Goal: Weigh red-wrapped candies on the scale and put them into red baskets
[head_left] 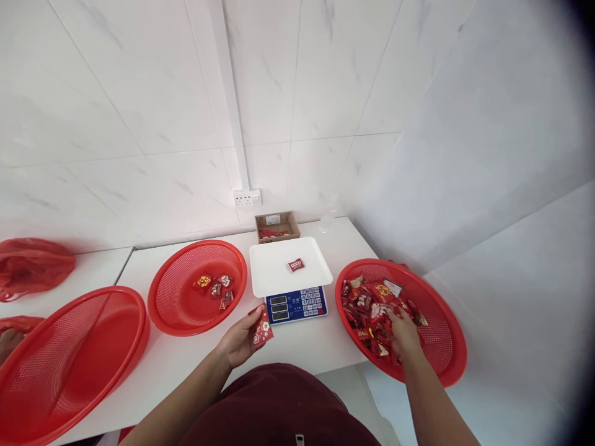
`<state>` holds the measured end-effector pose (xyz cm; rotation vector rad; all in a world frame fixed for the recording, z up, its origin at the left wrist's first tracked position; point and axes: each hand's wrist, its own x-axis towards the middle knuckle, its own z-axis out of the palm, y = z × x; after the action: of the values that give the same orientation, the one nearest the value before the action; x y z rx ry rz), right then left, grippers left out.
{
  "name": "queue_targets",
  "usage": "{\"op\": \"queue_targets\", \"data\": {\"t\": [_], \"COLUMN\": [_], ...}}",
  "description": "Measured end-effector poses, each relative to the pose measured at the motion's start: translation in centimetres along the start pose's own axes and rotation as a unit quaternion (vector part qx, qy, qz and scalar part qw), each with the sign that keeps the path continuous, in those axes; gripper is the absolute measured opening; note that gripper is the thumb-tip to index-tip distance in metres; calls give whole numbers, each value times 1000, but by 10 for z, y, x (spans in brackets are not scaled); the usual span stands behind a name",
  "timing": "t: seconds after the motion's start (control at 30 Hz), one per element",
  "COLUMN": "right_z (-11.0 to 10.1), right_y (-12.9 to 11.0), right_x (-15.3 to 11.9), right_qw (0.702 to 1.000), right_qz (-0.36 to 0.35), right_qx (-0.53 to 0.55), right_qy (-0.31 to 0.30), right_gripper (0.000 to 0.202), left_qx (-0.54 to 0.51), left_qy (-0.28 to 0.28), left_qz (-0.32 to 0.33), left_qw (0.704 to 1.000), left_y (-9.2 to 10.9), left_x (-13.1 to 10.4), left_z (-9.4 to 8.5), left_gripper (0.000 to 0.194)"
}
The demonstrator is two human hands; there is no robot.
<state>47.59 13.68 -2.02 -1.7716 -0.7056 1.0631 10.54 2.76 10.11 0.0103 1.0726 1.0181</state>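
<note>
My left hand (238, 339) is closed on a red packet (263, 329) with a pale flower pattern, held in front of the scale's left side. Reaching into the right red basket (444, 334), my right hand (402, 331) has its fingers curled down among wrapped candies (365, 301). What those fingers grip is hidden. One red wrapped candy (295, 265) lies on the white tray (267, 275) of a digital scale (297, 306). Several wrapped candies (216, 286) rest in the middle red basket (167, 291).
At the left stands a large red basket (100, 337), with part of another person's hand (10, 341) beside it. A red plastic bag (39, 265) lies behind. Against the wall, a cardboard box (290, 225) holds red packets. A wall socket (247, 197) is above it.
</note>
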Motion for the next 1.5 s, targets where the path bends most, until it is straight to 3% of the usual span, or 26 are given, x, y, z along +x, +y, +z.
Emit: {"op": "queue_targets", "data": {"t": [0.1,0.37,0.47,0.67,0.73,0.83,0.97,1.2,1.5], "right_z": [1,14,38,111,130,150,172,202,209], "right_y": [-14,-31,-41,-72,-78,-77,-62,-36,-40], "right_x": [-6,-11,-11,-27,-30,-31,-29,-37,-52], "right_qw": [985,961,964,952,958,966,890,753,712], "right_qz": [98,146,110,42,19,-50,-202,-318,-320], "right_qx": [143,235,223,198,143,-46,-299,-481,-544], "right_qy": [11,-23,-95,-228,-248,-248,-277,-316,-308], "right_gripper": [27,8,6,23,43,64,67,61,63], "left_qx": [0,1,11,16,11,2,-10,-29,-53], "left_qy": [-16,-62,-74,-65,-64,-60,-44,-5,-15], "left_qz": [6,15,13,12,19,33,40,49,64], "left_qw": [1000,998,997,998,998,998,998,998,996], "left_y": [-2,-5,-8,-8,-7,-7,-9,-9,-10], "left_x": [2,8,10,10,9,6,2,-5,-8], "left_z": [-2,-12,-17,-27,-29,-31,-31,-42,-44], "left_gripper": [15,23,23,26,26,25,23,14,17]}}
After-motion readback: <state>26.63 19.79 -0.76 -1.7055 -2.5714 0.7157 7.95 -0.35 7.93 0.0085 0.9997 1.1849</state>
